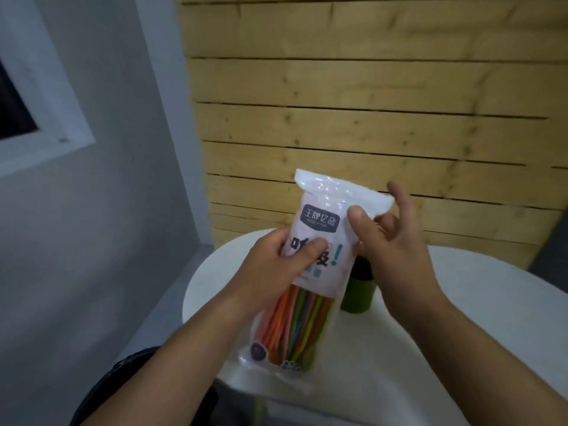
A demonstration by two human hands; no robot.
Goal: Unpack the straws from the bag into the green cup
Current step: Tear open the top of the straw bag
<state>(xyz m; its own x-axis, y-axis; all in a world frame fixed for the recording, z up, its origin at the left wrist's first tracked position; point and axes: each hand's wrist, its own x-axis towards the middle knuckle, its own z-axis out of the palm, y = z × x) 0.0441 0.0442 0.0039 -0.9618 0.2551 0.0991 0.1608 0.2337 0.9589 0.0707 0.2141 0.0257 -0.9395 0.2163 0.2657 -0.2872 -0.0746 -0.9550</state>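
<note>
While both hands pinch it, glossy plastic bag [319, 241] crinkles.

At the frame's centre a clear plastic bag [319, 229] with a white printed label is held upright above a round white table [461, 333]. Orange, green and yellow drinking straws [295, 327] fill its lower half. The left hand [276, 265] grips its middle, thumb on the label; the right hand [390, 241] pinches its upper right part. A green cylindrical cup [359, 293] stands just right of it, before a pale wooden plank wall [368, 103]
</note>
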